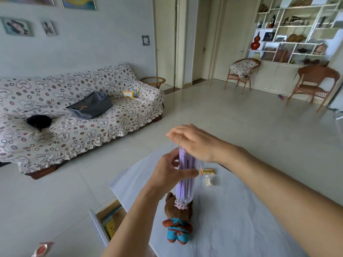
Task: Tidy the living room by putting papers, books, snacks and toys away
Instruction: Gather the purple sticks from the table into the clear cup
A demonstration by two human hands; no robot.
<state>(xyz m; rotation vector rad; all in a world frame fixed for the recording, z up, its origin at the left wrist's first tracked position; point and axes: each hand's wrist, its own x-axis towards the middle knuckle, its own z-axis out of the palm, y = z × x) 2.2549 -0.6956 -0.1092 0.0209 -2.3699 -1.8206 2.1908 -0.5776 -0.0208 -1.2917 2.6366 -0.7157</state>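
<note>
A clear tube of purple pens stands upright over the grey table. My left hand grips its middle. My right hand lies flat over its top end, hiding the cap. Just below the tube's base lies a brown plush bear in a blue outfit. Two small snack packets, one orange and one pale, rest on the table to the right of the tube. An open drawer at the table's left side holds books.
A patterned sofa at the left carries a grey bag, a black item and a yellow toy. A red-and-white packet lies at the bottom left. Two wicker chairs and a display shelf stand at the far right.
</note>
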